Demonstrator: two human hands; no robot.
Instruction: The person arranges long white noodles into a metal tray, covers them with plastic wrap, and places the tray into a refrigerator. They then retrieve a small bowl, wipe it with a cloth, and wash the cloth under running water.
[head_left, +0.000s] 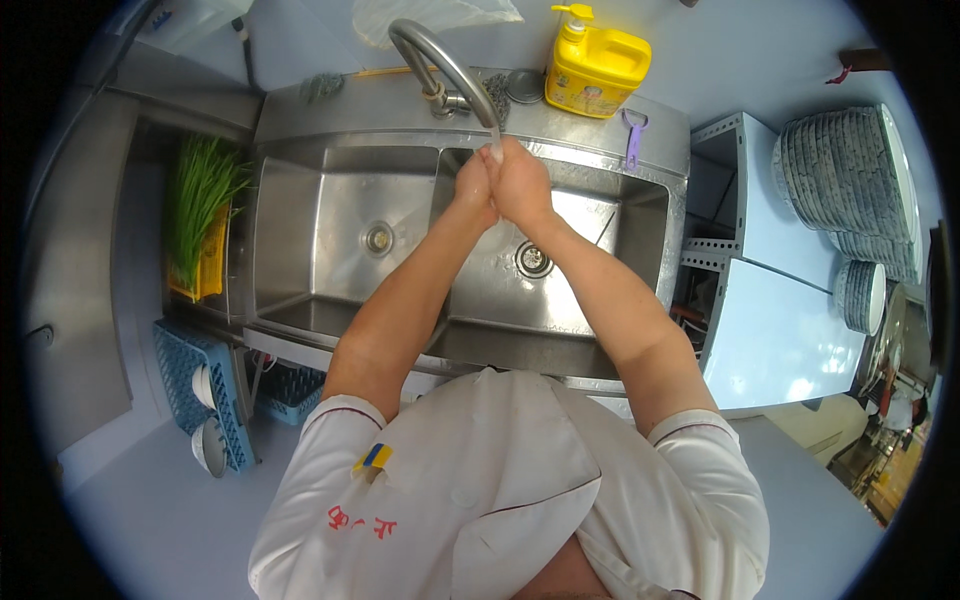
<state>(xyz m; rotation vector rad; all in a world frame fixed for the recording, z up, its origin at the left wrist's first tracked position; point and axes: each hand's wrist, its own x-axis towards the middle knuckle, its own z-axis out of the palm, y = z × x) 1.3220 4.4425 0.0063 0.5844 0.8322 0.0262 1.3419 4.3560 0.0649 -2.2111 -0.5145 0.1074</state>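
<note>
Water runs from a curved metal faucet (450, 64) onto my two hands, which are pressed together over the divider side of a double stainless steel sink (345, 159). My left hand (474, 182) and my right hand (523, 180) cannot be told apart by side with certainty from their clasp; the arm from the picture's left ends in the first, the arm from the right in the second. Both look wet. Their fingers overlap under the stream, and no object shows between them. Below them lies the right basin's drain (534, 259).
Behind the sink stand a yellow pump jug (600, 71) and a purple peeler (634, 142). Stacked plates (844, 169) and bowls (860, 296) are at the right. Green leafy stalks (196, 202) fill a yellow basket (214, 259) at the left, above a blue rack (236, 405) with bowls.
</note>
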